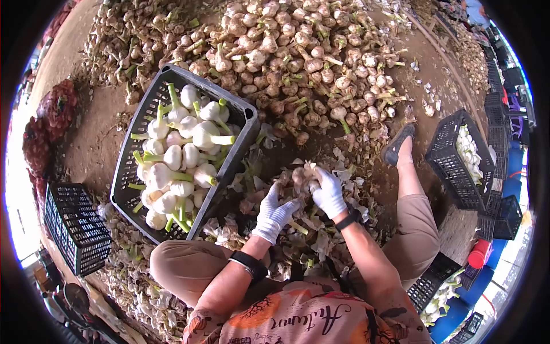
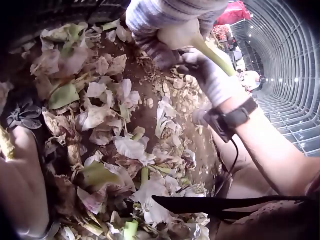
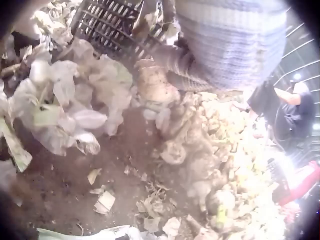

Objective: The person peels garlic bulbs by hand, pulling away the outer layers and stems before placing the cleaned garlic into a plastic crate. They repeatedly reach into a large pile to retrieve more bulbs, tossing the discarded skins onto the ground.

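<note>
My left hand (image 1: 274, 216), in a white knit glove, holds a pale garlic bulb (image 2: 179, 34) with a cut green stem. In the head view the hand hides most of this bulb, and its stem (image 1: 298, 227) points down and to the right. Close beside it is my right hand (image 1: 328, 195), also gloved, with its fingers bent around a brownish, dry-skinned garlic bulb (image 3: 155, 82). More unpeeled bulbs (image 1: 298, 179) lie between the two hands. Loose garlic skins (image 2: 100, 120) and stem pieces cover the ground beneath them.
A black crate (image 1: 121, 172) of clean white garlic with green stems stands at the left. Beyond the hands spreads a large heap of unpeeled garlic (image 1: 309, 63). Another garlic crate (image 1: 452, 166) is at the right, and a black crate (image 1: 77, 229) stands far left.
</note>
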Action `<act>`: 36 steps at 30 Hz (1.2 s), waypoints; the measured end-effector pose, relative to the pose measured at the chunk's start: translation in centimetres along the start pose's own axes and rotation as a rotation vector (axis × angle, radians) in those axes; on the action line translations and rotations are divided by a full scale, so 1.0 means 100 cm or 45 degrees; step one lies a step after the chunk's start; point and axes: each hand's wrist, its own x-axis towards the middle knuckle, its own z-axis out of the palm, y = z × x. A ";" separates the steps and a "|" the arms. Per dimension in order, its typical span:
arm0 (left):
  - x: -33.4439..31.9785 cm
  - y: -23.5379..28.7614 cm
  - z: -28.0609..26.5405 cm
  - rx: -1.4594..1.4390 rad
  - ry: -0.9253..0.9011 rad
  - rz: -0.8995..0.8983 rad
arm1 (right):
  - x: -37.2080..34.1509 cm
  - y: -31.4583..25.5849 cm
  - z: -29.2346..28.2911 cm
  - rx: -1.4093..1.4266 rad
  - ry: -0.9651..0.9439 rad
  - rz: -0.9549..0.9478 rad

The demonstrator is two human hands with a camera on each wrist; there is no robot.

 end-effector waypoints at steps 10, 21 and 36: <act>-0.025 0.044 -0.001 -0.434 -0.414 -0.112 | -0.039 -0.094 -0.083 1.126 -0.057 0.422; -0.049 0.058 0.007 0.692 -0.027 0.721 | -0.032 -0.112 -0.064 1.212 0.087 0.775; -0.050 0.060 0.001 1.407 0.008 1.178 | -0.029 -0.117 -0.065 1.492 -0.097 1.044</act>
